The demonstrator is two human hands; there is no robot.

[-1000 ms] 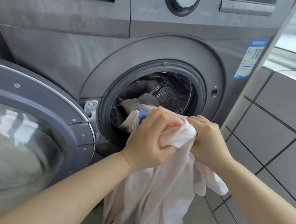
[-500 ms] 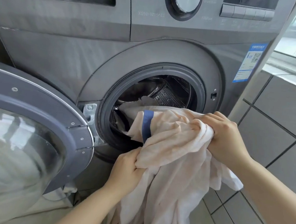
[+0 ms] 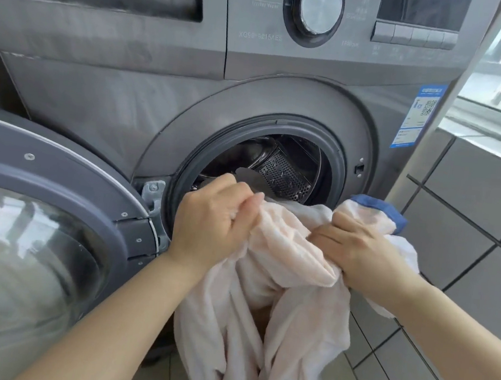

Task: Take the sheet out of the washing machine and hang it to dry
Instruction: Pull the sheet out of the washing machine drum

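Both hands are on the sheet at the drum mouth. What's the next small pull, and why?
Probably draw the left hand back toward you while it grips the sheet. Cloth still trails over the door seal into the drum, so some of it is not out. The right hand already holds a gathered bunch with the blue edge clear of the opening.

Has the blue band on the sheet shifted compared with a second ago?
Yes. The blue band sat left of centre at the drum opening; now it is beyond the opening's right rim, above the right hand gripping the sheet.
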